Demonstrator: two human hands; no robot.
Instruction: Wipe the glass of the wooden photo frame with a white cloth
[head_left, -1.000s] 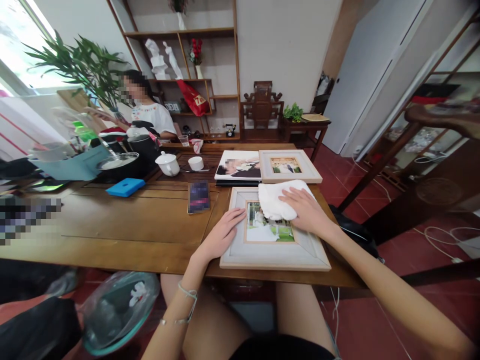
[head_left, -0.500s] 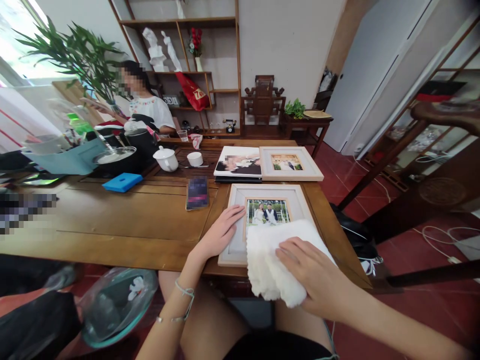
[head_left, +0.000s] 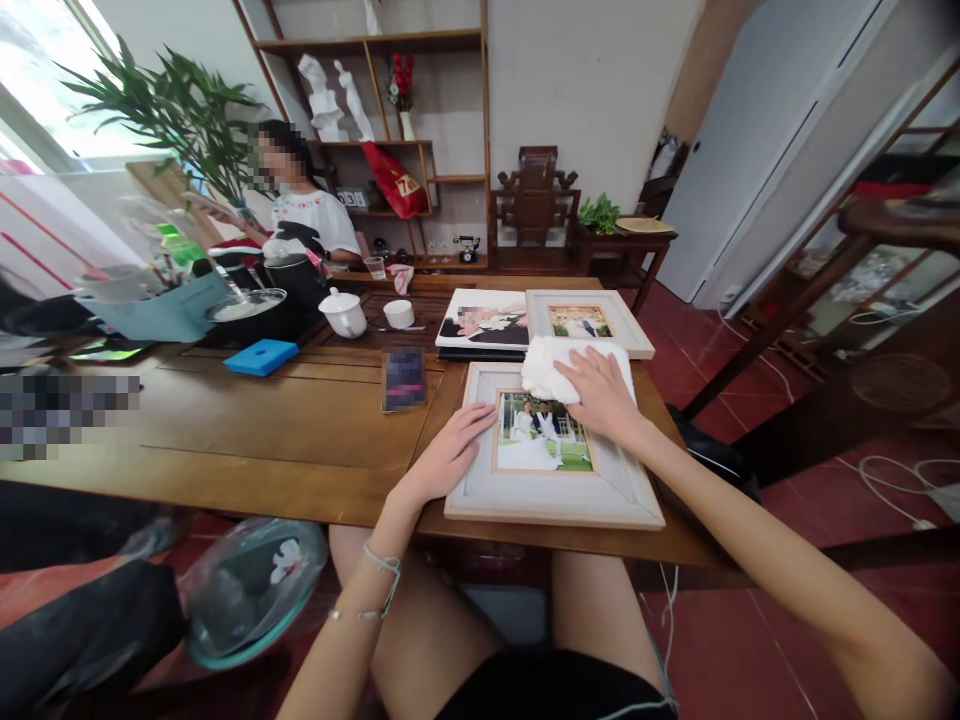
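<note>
Right hand (head_left: 600, 392) flat on cloth (head_left: 551, 362), now up at near frame's (head_left: 551, 495) far edge from its near edge; left hand (head_left: 450, 455) flat holding frame's left side; two frames, second (head_left: 589, 322) behind; one cloth.

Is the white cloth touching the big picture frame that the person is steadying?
Touching. The head view shows the white cloth pressed flat by the right hand on the picture frame's top edge, with no gap.
</note>
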